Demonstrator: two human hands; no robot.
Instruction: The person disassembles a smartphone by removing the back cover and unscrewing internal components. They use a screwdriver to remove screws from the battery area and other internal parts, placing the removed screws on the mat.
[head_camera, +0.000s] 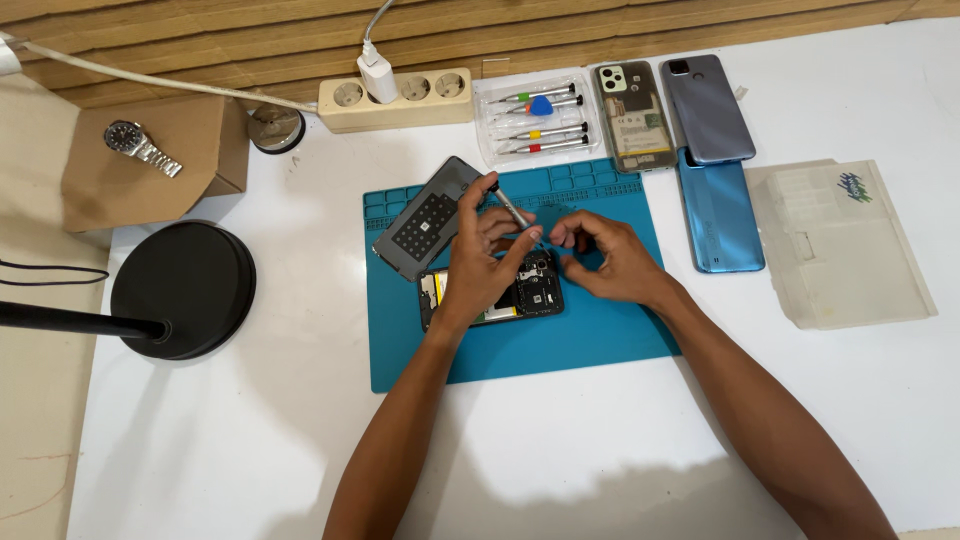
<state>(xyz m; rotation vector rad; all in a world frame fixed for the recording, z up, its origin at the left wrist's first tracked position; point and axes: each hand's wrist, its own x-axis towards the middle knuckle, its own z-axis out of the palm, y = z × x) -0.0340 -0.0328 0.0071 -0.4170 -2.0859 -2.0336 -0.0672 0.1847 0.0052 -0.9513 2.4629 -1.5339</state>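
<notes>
White tabletop, blue work mat (600, 340) at centre. Left hand (480, 260) gripped a small screwdriver (510, 205) above the opened phone (530, 292) on the mat — right hand (605, 260) pinched shut just beside it, contents not discernible.

A small screwdriver (512, 206) with a thin silver shaft and a dark handle is held tilted, its tip pointing down at the open phone (530, 290). The open phone is black, lies flat in the middle of the blue mat (600, 340), and its back is off so its inside parts show. A grey back cover (425, 222) lies flat at the mat's top left corner, just beside the open phone.
</notes>
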